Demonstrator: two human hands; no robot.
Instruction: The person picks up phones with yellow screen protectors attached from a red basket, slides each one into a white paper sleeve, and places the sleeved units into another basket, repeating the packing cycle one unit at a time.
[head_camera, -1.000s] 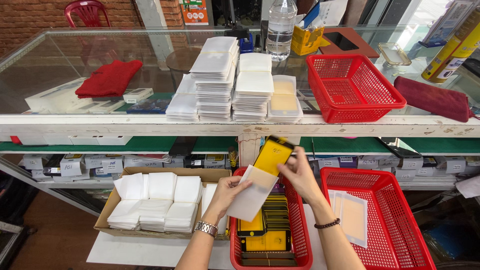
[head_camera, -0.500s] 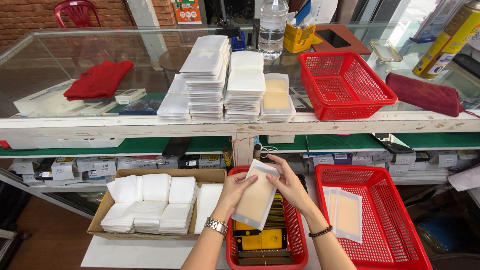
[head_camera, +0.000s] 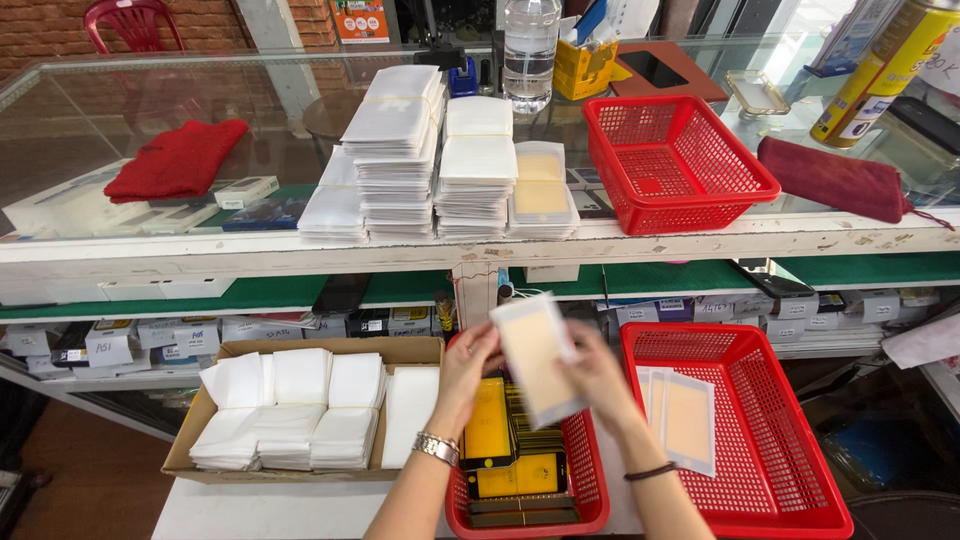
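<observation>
Both hands clamp the white sleeve (head_camera: 535, 358): left hand (head_camera: 468, 372), right hand (head_camera: 598, 378). A loose grip could drop it into the near red basket (head_camera: 580, 490).

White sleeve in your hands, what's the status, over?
Left hand and right hand both grip the white sleeve, raised over the red basket of yellow pieces. Nothing in the way.

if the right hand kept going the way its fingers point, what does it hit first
Probably the white sleeve that the right hand already holds with the left hand; beyond it, the counter's white edge, though depth is unclear.
</observation>
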